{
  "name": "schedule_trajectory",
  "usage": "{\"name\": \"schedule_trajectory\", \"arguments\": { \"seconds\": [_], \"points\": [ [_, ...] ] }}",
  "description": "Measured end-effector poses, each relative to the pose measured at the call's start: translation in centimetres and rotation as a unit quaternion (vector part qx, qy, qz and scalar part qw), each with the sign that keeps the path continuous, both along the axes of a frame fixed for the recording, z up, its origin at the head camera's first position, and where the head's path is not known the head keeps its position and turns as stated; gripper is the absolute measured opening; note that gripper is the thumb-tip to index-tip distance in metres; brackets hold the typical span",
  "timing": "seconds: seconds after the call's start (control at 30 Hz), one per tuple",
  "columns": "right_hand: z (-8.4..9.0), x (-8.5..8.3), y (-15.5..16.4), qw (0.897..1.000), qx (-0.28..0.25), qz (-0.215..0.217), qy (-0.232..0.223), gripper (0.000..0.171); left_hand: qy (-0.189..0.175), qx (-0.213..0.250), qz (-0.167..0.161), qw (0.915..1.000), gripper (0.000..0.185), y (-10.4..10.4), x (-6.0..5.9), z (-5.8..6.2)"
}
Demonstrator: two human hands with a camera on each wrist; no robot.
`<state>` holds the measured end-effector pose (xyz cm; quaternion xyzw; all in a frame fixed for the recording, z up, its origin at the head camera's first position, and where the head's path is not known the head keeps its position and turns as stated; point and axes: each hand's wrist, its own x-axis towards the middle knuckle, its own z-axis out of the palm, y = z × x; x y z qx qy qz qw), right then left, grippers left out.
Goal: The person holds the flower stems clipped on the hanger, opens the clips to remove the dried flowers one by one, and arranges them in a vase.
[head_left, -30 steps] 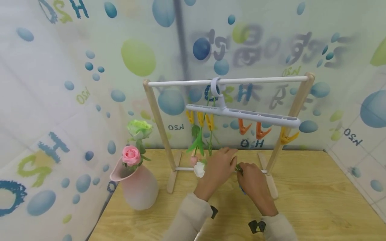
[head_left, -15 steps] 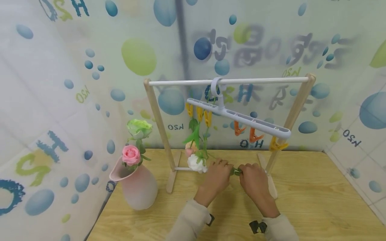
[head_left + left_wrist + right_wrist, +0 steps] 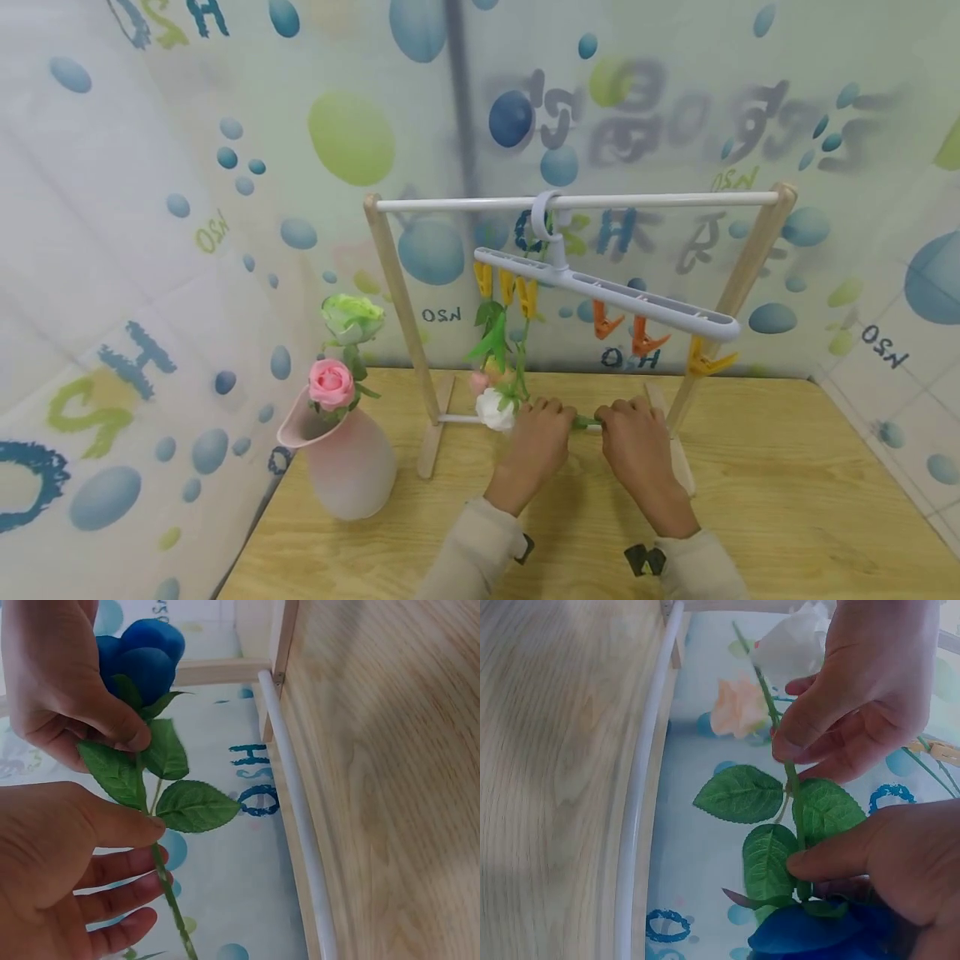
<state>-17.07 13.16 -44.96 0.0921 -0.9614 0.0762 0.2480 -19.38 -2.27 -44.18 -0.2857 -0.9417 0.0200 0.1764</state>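
Note:
Both hands hold one artificial blue rose (image 3: pixel 150 664), its flower head hidden behind the hands in the head view. My left hand (image 3: pixel 534 450) pinches the green stem (image 3: pixel 171 896) between thumb and index finger, with the other fingers spread loosely. Just below the bloom, my right hand (image 3: pixel 637 442) pinches the stem by the leaves (image 3: pixel 739 793). Beyond the hands, a grey clip hanger (image 3: pixel 645 304) hangs tilted from a rack's white bar (image 3: pixel 660 201). Upside-down flowers, including a white one (image 3: pixel 495 409), hang from yellow clips (image 3: pixel 527 298) at its left.
A pink-white vase (image 3: pixel 352 475) stands on the wooden table (image 3: pixel 795 500) at the left, holding a pink rose (image 3: pixel 331 382) and a green flower (image 3: pixel 352 318). Orange clips (image 3: pixel 604 321) and a yellow clip hang from the hanger's right half. The rack's wooden legs (image 3: pixel 430 450) flank the hands.
My left hand has come down, and the two hands have drawn slightly apart along the stem. The hanger has swung, its right end now lower than one second ago.

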Motion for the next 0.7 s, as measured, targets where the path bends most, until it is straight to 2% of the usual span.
{"name": "schedule_trajectory", "arguments": {
  "seconds": [0.13,0.3,0.4,0.57,0.7],
  "points": [
    [-0.1,0.0,0.3,1.000,0.011,0.007,0.017,0.017,-0.019,0.015,0.000,0.9997,0.018,0.4,0.0,-0.2],
    [-0.4,-0.1,0.4,0.999,0.013,0.018,0.032,0.020,-0.075,0.052,-0.008,0.9958,0.018,0.6,0.3,-0.4],
    [-0.6,-0.1,0.4,0.999,0.004,0.023,0.042,0.024,-0.097,0.065,-0.008,0.9932,0.016,0.7,0.4,-0.4],
    [-1.1,-0.2,0.4,0.995,-0.044,0.024,0.084,0.036,-0.102,0.088,-0.001,0.9909,0.013,0.5,0.7,-0.4],
    [-1.4,-0.4,0.4,0.985,-0.093,0.025,0.144,0.038,-0.104,0.113,0.004,0.9881,0.014,0.3,0.9,-0.2]
  ]
}}
